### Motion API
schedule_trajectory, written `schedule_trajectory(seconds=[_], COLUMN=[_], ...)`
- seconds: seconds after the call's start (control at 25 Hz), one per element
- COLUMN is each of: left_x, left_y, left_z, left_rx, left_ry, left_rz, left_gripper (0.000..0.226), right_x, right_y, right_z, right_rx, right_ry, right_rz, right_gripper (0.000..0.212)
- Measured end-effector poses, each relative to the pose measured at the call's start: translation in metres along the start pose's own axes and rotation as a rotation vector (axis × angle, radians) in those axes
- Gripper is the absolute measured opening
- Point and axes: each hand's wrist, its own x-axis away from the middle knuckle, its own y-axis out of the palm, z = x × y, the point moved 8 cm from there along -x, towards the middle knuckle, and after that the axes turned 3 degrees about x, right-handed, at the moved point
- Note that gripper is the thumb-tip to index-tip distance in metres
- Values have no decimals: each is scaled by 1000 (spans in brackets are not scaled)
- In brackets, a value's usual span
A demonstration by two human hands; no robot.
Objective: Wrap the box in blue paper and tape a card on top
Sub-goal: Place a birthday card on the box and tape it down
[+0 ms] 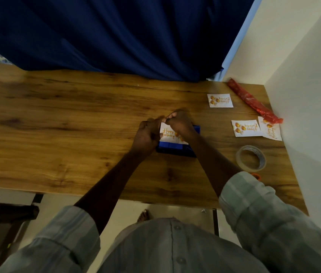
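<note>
The box wrapped in blue paper (177, 149) lies on the wooden table (67, 119), right of centre. A white "Happy Birthday" card (168, 133) rests on top of it. My left hand (147, 135) is at the card's left edge with its fingers curled and its thumb on the card. My right hand (180, 123) reaches over the card from the right, and its curled thumb and fingertips meet the left fingertips at the card's far left corner. No strip of tape can be made out between the fingers. Much of the box top is hidden by both hands.
A clear tape roll (251, 157) lies right of the box, with an orange item (256, 175) partly under my right sleeve. Three spare cards (220, 100) (246, 128) (271, 130) and a red paper roll (254, 102) sit by the right wall. A blue curtain (116, 32) hangs behind the table.
</note>
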Motion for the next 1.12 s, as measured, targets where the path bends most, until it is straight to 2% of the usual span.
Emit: schedule_trajectory(seconds=[0.2, 0.6, 0.92, 1.08, 1.12], left_x=[-2, -1, 0, -1, -2], left_y=[11, 17, 18, 18, 18], left_z=[6, 11, 14, 14, 13], left_rx=[-214, -241, -240, -219, -208], left_ry=[71, 24, 27, 49, 44], left_rz=[-98, -209, -220, -203, -197], left_gripper=[51, 62, 60, 50, 48], right_x=[-9, -12, -8, -3, -3], right_y=[5, 7, 4, 6, 6], right_z=[5, 2, -4, -10, -10], right_rx=[3, 62, 106, 233, 248], right_ry=[14, 5, -70, -159, -169], right_rz=[25, 55, 129, 169, 179], right_gripper=[16, 12, 10, 26, 25])
